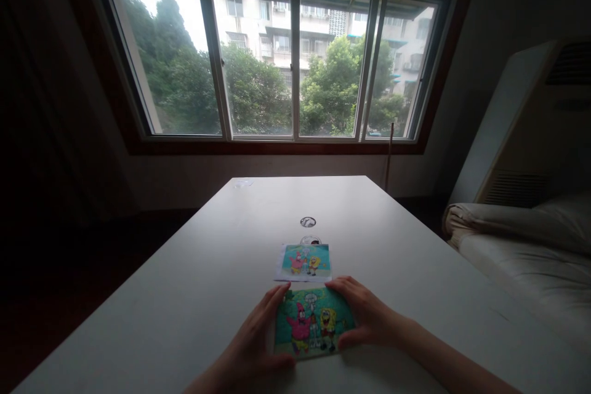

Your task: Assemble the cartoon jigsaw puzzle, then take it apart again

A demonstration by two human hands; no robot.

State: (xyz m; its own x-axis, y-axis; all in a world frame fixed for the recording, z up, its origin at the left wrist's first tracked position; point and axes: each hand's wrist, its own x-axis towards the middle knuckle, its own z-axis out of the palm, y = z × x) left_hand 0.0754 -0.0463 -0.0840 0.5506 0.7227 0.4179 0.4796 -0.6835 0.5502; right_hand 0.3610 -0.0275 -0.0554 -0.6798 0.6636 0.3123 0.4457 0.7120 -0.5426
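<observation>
A colourful cartoon puzzle point(314, 320) lies flat on the white table point(194, 295) near its front edge. My left hand point(256, 335) rests against the puzzle's left side, fingers curled along its edge. On the right side my right hand point(364, 314) does the same, thumb at the lower corner and fingers at the upper corner. Both hands press inward on the puzzle from either side. Just beyond it lies a smaller printed picture point(305, 261) with the same cartoon scene and a white border.
A small round cap point(307, 221) and a clear round object point(310, 240) sit past the picture. A wide window point(281, 55) fills the far wall. A cushioned seat point(521, 246) stands to the right of the table. The room's left side is dark.
</observation>
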